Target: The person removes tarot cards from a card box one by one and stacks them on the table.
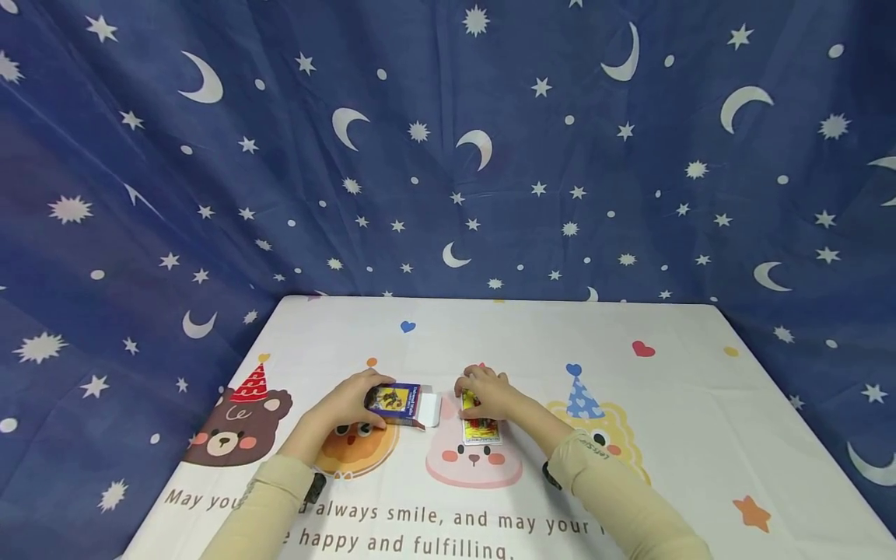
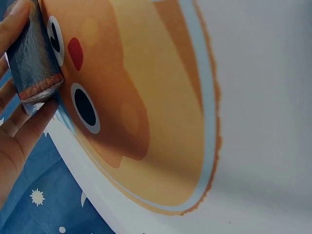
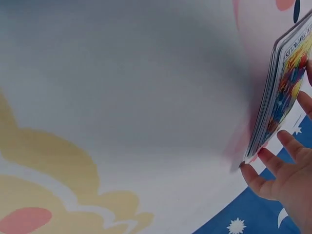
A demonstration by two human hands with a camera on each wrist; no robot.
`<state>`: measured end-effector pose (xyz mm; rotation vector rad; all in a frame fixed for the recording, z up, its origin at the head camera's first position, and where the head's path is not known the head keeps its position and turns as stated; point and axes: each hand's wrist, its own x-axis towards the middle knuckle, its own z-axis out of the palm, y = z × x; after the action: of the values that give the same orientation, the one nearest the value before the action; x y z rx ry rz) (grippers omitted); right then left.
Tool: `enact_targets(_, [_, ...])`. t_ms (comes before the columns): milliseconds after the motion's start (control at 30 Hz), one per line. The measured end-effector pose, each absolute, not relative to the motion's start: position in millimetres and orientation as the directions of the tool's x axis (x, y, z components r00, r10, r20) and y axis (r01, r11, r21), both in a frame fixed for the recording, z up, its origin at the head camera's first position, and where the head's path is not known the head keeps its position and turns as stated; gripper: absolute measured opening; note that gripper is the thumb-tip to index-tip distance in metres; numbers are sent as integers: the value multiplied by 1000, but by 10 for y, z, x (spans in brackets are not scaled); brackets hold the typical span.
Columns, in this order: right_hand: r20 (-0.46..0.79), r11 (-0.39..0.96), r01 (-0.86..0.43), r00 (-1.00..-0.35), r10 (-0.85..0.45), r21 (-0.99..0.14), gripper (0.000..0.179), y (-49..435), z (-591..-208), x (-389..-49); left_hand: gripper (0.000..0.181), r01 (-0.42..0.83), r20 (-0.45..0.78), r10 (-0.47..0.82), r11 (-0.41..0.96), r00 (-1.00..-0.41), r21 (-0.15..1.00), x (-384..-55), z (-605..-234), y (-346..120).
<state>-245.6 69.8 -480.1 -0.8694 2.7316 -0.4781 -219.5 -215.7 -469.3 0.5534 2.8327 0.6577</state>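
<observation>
My left hand (image 1: 350, 401) grips a small blue card box (image 1: 400, 400) with a yellow picture, thumb and fingers on its edges. The white flap (image 1: 430, 408) stands open at the box's right end. In the left wrist view the box (image 2: 34, 53) appears end-on between the fingers. To its right my right hand (image 1: 493, 395) holds a deck of cards (image 1: 481, 432), a colourful picture on top. The right wrist view shows the deck (image 3: 278, 97) as a thick stack, with fingertips at its end and over its face. The right hand covers much of the deck.
A white tablecloth (image 1: 560, 529) printed with cartoon animals, hearts and lettering covers the table. Behind it and on the left hangs a dark blue curtain (image 1: 420, 210) with moons and stars. Black straps (image 1: 316, 488) sit at both wrists.
</observation>
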Motion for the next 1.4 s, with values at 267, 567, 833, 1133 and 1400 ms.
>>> enact_targets(267, [-105,760,-506,-801,-589,-409,28,736,-4786,-2461,75,326,-86,405,830,-910,453,-2219,-4691,-2164])
enact_targets(567, [-77,748,-494,-810,-581,-444,35,805,-4886,-2509,75,321,-91,404,828,-910,460,-2244,-4700,-2149])
enact_targets(833, [-8,639,-407,-840,-542,-652,32,1091,-4834,-2490,76,331,-97,423,816,-901,474,-2260,-4705,-2164])
enact_targets(1133, [-28,668,-326,-887,-461,-669,29,1167,-4780,-2381,75,306,-157,405,849,-901,430,-2220,-4685,-2165])
enact_targets(1400, [-9,677,-385,-865,-501,-627,29,1352,-4653,-2229,86,315,-138,385,877,-912,363,-2159,-4692,-2130])
